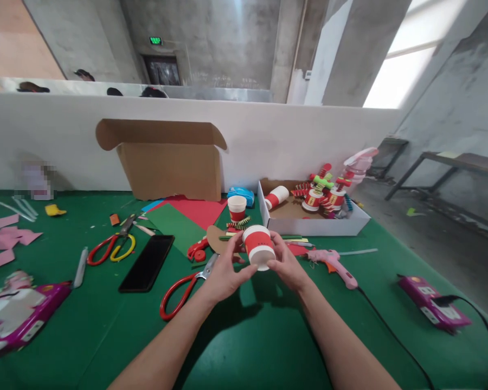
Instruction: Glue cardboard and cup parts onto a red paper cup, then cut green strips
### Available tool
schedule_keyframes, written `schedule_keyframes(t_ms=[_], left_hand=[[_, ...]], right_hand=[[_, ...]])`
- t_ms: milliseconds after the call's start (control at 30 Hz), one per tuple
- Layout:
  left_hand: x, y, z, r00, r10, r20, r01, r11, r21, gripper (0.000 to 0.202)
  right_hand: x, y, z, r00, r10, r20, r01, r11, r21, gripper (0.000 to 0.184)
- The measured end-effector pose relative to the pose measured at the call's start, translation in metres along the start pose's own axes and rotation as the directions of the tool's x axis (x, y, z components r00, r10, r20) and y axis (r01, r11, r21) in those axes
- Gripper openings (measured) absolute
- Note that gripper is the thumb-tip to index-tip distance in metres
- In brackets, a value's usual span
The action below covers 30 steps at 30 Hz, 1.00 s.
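Between both hands, a red and white paper cup (258,246) is held above the green table, its white bottom end tilted toward me. My left hand (230,271) grips the cup's left side, fingers wrapped round it and thumb near the lower rim. On the opposite side, my right hand (288,262) has its fingers and thumb closed on the same cup. Red-handled scissors (183,292) lie just left of my left hand. A brown cardboard piece (216,239) sits behind that hand. To the right of my right hand rests a pink glue gun (335,265).
Behind the hands stand another paper cup (236,207) and a white box (317,226) of decorated cups. Coloured paper (171,225), a phone (146,264) and red-and-yellow scissors (114,244) lie left. Purple power strips (433,303) sit at both sides; a cord trails right.
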State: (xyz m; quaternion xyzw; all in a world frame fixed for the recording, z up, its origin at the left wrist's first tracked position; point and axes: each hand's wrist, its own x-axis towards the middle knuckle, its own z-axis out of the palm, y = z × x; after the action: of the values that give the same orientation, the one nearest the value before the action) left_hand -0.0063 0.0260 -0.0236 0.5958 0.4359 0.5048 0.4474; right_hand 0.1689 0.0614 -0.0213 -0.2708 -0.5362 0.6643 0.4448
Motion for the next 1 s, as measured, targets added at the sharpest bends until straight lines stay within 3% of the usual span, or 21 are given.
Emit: schedule_keyframes(t_ms=[133,300,467,533,600,733,867,1000], left_hand=[[0.001,-0.001,0.005,0.996,-0.085,-0.041,0.083,0.995,-0.060,0.070],[0.001,-0.002,0.009,0.992,-0.099,-0.072,0.077,0.962,-0.262,0.076],[0.003,0.000,0.002,0.991,-0.102,-0.090,0.072,0.956,-0.286,0.072],[0.004,0.002,-0.006,0.995,-0.065,-0.074,0.048,0.976,-0.211,0.073],[0.003,0.005,-0.016,0.999,-0.014,-0.042,0.013,0.999,-0.035,0.075],[0.000,0.003,-0.028,0.995,0.097,0.022,-0.099,0.947,0.306,0.082],[-0.001,-0.002,-0.031,0.994,0.076,0.073,-0.099,0.911,0.401,0.092],[-0.002,0.003,-0.032,0.994,0.027,0.107,-0.070,0.903,0.424,0.097]], right_hand=[[0.002,0.005,0.002,0.999,-0.052,-0.008,0.052,0.998,-0.042,0.083],[0.002,0.013,0.011,0.992,-0.118,-0.052,0.113,0.989,-0.092,0.086],[0.003,0.015,0.014,0.990,-0.129,-0.054,0.116,0.972,-0.202,0.083],[0.003,0.013,0.009,0.993,-0.115,-0.018,0.106,0.961,-0.256,0.083],[0.003,0.008,0.003,0.992,-0.130,-0.004,0.122,0.942,-0.312,0.090],[-0.002,-0.002,0.000,0.984,-0.176,0.006,0.157,0.866,-0.475,0.112],[-0.007,-0.001,0.008,0.987,-0.117,0.111,0.160,0.805,-0.571,0.112],[-0.009,0.002,0.013,0.990,-0.059,0.128,0.122,0.817,-0.563,0.108]])
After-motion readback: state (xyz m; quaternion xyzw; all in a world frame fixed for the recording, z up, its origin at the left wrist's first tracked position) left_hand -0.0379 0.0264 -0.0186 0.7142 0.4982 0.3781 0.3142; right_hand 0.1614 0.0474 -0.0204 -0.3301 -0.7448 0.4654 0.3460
